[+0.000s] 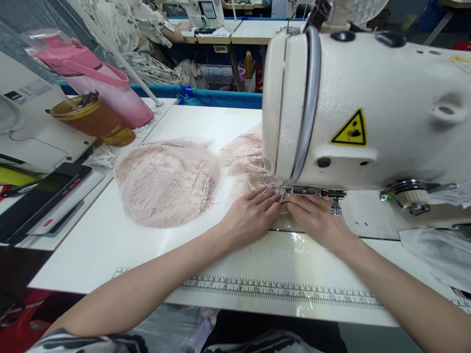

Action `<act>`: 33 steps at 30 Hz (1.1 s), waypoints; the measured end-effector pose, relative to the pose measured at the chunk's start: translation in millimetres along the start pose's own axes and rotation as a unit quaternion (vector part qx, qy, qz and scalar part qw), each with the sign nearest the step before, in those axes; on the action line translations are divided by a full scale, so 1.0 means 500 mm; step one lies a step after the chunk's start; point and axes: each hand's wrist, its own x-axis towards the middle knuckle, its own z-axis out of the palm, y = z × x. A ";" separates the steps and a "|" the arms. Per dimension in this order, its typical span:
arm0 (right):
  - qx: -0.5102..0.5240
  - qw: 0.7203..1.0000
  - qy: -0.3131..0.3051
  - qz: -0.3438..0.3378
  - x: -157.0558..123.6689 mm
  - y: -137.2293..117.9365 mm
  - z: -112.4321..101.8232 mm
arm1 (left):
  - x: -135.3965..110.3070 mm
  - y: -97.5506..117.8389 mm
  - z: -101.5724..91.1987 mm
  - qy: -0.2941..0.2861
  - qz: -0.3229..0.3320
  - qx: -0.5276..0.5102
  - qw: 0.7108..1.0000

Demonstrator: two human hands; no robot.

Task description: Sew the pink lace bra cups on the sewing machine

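Observation:
My left hand [253,212] and my right hand [314,215] meet under the head of a white sewing machine [364,108]. Their fingertips pinch a small piece of pale pink lace [284,195] right at the presser foot [334,203]. More of this lace [245,157] trails away behind the left hand. A separate round pile of pink lace pieces [167,181] lies on the white table [206,122], to the left of my left hand.
A pink bottle [99,81] and a brown jar [93,120] stand at the far left beside a black device [40,196]. A printed ruler [279,291] runs along the table's near edge. Another person in a floral top [136,34] sits at the back.

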 end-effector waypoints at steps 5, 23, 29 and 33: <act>0.095 0.995 -0.002 0.023 0.004 0.002 0.009 | 0.008 -0.002 -0.010 -0.012 -0.112 -0.010 0.994; 0.108 0.983 0.101 -0.110 -0.001 -0.010 -0.028 | 0.009 -0.025 -0.029 0.096 0.129 0.034 0.986; 0.136 0.974 0.107 -0.149 -0.001 -0.010 -0.031 | 0.000 -0.026 -0.031 0.070 0.151 0.048 0.985; 0.121 0.974 0.077 -0.177 -0.006 -0.008 -0.031 | -0.005 -0.024 -0.024 0.011 0.141 0.013 0.990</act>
